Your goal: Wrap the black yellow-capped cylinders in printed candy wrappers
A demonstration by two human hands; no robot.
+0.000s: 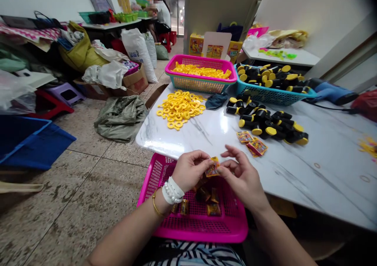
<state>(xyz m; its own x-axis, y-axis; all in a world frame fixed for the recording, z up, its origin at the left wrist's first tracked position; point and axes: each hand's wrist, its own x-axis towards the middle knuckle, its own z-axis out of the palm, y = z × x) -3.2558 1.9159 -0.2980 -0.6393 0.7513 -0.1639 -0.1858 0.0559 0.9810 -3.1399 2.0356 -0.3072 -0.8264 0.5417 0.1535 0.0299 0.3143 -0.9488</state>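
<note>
The left hand (190, 169) and the right hand (241, 177) meet over a pink basket (232, 226) on the lap, both pinching one small orange printed packet (212, 167) between thumb and fingertips, the left at its left edge, the right at its right edge with the other fingers fanned loose; the packet hangs just above the basket, where several similar wrapped pieces (209, 203) lie on the mesh; on the white marble table (324, 179) just beyond the hands sit a few more printed packets (253, 142), near a pile of black tubes with yellow caps (268, 122); further left lies a heap of yellow rings (179, 109); behind them stand a pink basket of yellow parts (202, 75) and a blue basket of capped tubes (271, 87).
</note>
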